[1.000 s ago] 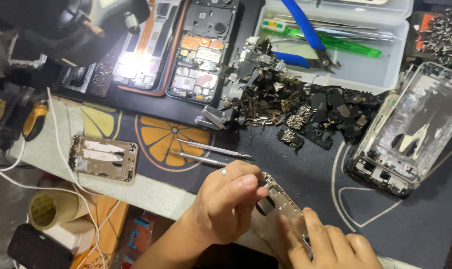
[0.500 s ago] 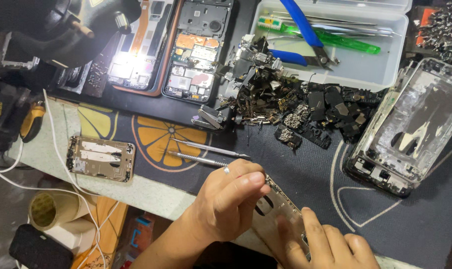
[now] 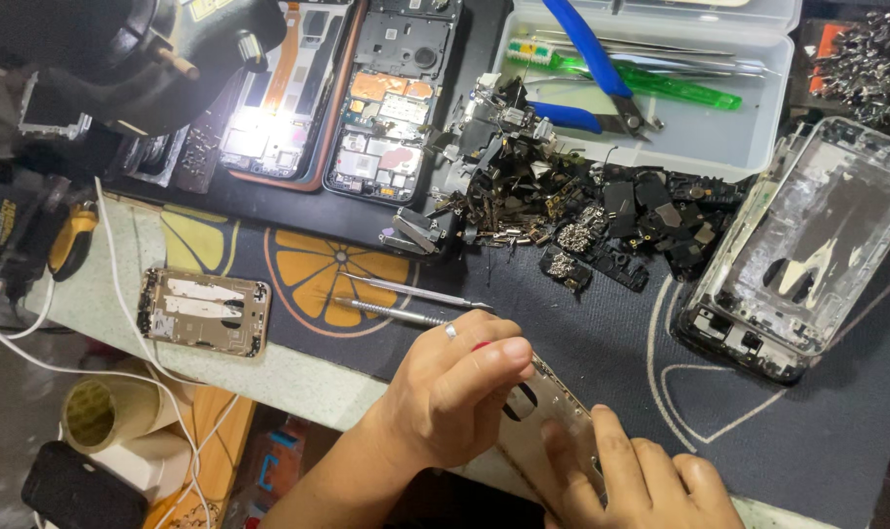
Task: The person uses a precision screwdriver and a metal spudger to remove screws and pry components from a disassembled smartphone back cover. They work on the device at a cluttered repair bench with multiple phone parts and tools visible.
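The left hand is curled into a loose fist, fingers bent. Just beside it, the right hand lies flat with fingers stretched.
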